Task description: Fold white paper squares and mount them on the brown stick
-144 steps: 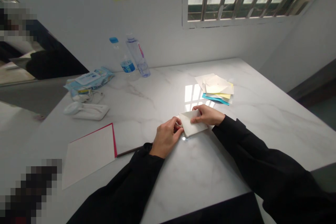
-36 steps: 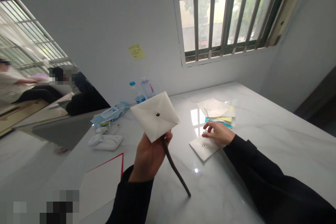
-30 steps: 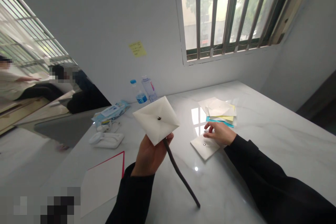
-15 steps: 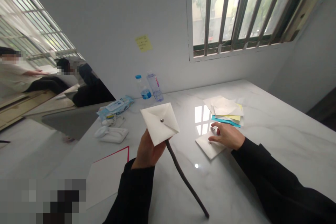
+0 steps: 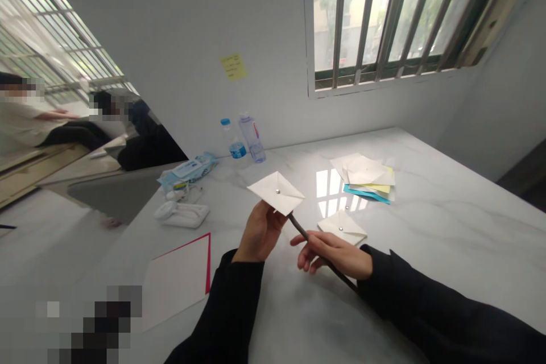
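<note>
A white folded paper square (image 5: pixel 273 200) with a round metal stud at its middle is tilted above the table. My left hand (image 5: pixel 261 231) is closed on it from beneath. From under the square a dark, slightly bent stick (image 5: pixel 297 226) slants down to the right. My right hand (image 5: pixel 330 253) is closed loosely around this stick, partly covering it; its index finger stretches past it. Behind the right hand, a second folded paper square (image 5: pixel 352 231), also studded, lies flat on the table. A small loose metal stud (image 5: pixel 347 207) rests just beyond that square.
Past the second square is a stack of white, yellow and blue papers (image 5: pixel 365 189). Two plastic bottles (image 5: pixel 237 151) stand by the wall. At left are a wipes pack (image 5: pixel 187 170), a white device (image 5: pixel 183 214) and a red-edged white sheet (image 5: pixel 177 284). Two people sit far left.
My right hand has left the second paper square and the loose stud and come to the stick. The held square has shifted right and tipped flatter.
</note>
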Available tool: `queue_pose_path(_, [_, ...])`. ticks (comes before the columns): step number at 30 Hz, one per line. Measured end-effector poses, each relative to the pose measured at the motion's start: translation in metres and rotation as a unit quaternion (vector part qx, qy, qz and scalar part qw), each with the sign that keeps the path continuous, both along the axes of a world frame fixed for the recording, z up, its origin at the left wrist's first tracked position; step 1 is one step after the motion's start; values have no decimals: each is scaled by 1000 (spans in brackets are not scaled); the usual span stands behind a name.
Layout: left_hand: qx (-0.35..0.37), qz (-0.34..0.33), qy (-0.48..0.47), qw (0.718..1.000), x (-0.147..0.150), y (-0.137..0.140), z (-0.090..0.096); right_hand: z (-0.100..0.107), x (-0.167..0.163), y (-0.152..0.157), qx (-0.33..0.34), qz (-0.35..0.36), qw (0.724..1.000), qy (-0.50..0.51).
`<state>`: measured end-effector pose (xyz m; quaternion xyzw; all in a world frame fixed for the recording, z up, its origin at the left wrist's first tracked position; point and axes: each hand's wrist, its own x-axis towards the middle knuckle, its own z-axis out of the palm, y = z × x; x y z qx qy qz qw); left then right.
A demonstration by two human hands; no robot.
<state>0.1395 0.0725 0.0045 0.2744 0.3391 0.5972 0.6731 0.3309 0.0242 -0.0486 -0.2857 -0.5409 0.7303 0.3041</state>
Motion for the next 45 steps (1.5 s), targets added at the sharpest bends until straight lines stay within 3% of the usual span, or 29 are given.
queue_pose_path(3, [-2, -3, 5, 1000, 3, 2, -5, -2, -6, -9, -108, 20, 991, 79])
queue_pose_path(6, [7, -18, 16, 1000, 4, 2, -9, -1, 0, -7, -149, 20, 984, 100])
queue_pose_path(17, [38, -12, 34, 999, 4, 6, -20, 4, 2, -4, -139, 41, 986, 82])
queue_pose_path(39, [43, -17, 49, 998, 9, 4, -17, 6, 5, -6, -151, 52, 985, 68])
queue_pose_path(41, [43, -39, 56, 997, 11, 2, -17, 5, 4, -5, -138, 31, 986, 89])
queue_pose_path(45, [54, -153, 120, 979, 21, -9, -21, 0, -1, -2, -109, -41, 988, 105])
